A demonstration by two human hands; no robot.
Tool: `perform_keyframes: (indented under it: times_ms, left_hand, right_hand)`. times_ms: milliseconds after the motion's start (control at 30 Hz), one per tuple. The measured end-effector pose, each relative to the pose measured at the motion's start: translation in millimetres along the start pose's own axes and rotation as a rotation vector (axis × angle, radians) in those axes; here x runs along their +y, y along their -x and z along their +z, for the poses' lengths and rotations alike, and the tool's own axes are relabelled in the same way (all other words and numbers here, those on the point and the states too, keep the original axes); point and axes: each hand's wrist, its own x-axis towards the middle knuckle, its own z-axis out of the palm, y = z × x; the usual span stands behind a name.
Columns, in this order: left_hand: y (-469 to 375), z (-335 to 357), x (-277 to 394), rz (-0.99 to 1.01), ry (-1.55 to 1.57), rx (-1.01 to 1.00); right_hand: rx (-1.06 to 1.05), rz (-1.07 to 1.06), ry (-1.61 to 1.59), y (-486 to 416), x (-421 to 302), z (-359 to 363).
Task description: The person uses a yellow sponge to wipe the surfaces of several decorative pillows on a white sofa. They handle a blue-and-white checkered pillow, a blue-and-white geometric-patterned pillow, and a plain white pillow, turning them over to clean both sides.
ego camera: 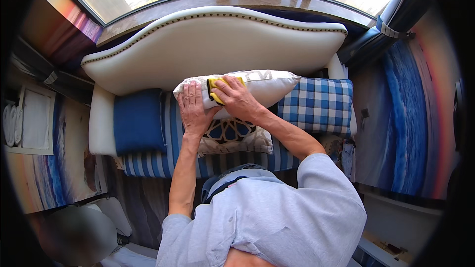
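A white patterned cushion [272,85] stands on its edge on the sofa seat. My left hand [193,113] holds its left end, fingers laid over the top and thumb spread toward the middle. Bunched in my right hand [237,98] is a yellow cloth [216,98] with a dark edge, pressed against the cushion's upper side next to my left hand. Below both hands, a second cushion [237,142] with a blue, black and beige star pattern lies on the striped seat [144,165]. Part of it is hidden by my arms.
The white sofa backrest [219,44] has a studded border and stands before a window sill [252,0]. A blue cushion [139,120] leans at the left armrest [102,122]; a checked cushion [315,105] lies at the right. A tied dark curtain [371,39] hangs at the right.
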Motion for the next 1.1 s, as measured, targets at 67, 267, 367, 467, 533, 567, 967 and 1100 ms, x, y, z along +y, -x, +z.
perform_keyframes:
  times_ms: [67, 267, 367, 467, 533, 567, 967, 1100]
  left_hand:
    - [2, -3, -3, -0.005, -0.016, -0.021]
    - [2, -8, 1, -0.006, 0.036, -0.025]
    - [3, -6, 1, -0.01, 0.051, -0.031]
    - [4, -2, 1, 0.006, 0.037, -0.03]
    - [2, 2, 3, 0.019, 0.036, -0.015]
    - [4, 3, 0, -0.002, 0.023, -0.014]
    - [6, 0, 4, -0.004, 0.014, -0.018]
    - [3, 1, 6, -0.005, 0.021, -0.022]
  right_hand:
    - [-0.007, 0.033, 0.121, 22, 19, -20]
    - [0.001, 0.297, 0.332, 90, 81, -98]
    - [0.066, 0.346, 0.293, 89, 76, -100]
    - [0.098, 0.198, 0.17, 36, 19, -58]
    - [0.061, 0.093, 0.105, 6, -14, -15]
    - [0.032, 0.009, 0.058, -8, -25, -1]
    - [0.118, 0.274, 0.304, 109, 76, -110]
    - [0.157, 0.22, 0.354, 95, 64, -101]
